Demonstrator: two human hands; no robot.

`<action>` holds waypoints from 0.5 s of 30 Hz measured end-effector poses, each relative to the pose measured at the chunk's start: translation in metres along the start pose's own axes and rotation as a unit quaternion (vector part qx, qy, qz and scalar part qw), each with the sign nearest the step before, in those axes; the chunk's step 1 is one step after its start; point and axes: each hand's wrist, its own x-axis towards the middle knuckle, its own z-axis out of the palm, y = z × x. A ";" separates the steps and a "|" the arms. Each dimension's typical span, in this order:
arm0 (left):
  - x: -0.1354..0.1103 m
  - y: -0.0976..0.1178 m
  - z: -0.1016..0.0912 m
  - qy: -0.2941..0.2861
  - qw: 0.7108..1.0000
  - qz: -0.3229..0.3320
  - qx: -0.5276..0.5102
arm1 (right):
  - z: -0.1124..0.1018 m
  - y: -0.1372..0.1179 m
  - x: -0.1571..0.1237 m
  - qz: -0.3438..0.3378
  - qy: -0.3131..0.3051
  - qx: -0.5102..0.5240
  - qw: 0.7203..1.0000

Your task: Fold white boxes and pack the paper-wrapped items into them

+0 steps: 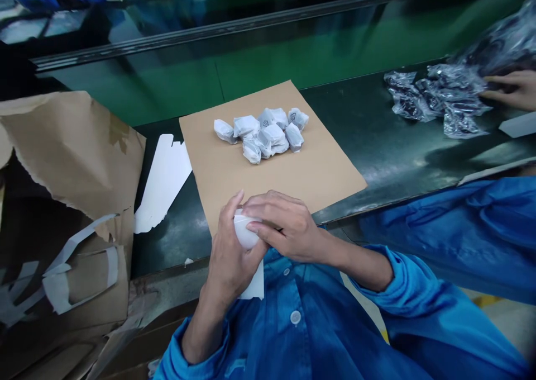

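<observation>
My left hand (230,260) is wrapped round a white card piece (246,233), its thumb bent across the front. My right hand (288,223) closes over the top of the same piece, thumb and fingers pressing on it. The lower end of the card sticks out beneath my left palm; whether it is a folded box I cannot tell. Beyond my hands, several small packets in white wrapping (274,134) lie in a heap on a flat brown cardboard sheet (268,181).
A flat white cut-out card (163,184) lies left of the sheet, beside a torn cardboard box (84,151). On the dark bench (355,123), several clear-plastic-bagged dark items (444,95) sit at the right near another person's hand (513,89). A green panel (259,70) runs behind.
</observation>
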 end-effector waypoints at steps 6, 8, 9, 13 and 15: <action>0.004 0.000 0.003 -0.011 0.997 -0.054 -0.056 | -0.001 0.003 0.004 -0.009 -0.027 -0.019 0.999; 0.011 -0.010 0.008 0.048 0.990 -0.093 -0.089 | -0.004 0.007 0.003 0.021 -0.062 0.016 0.998; 0.016 -0.018 0.010 0.102 0.981 -0.123 -0.112 | -0.007 0.009 0.003 0.054 -0.064 0.030 0.996; 0.040 -0.059 0.016 0.247 0.916 -0.233 -0.211 | -0.027 0.025 0.024 0.168 -0.036 -0.044 0.984; 0.046 -0.074 0.014 0.251 0.914 -0.238 -0.213 | -0.032 0.039 0.055 0.157 -0.065 -0.152 0.974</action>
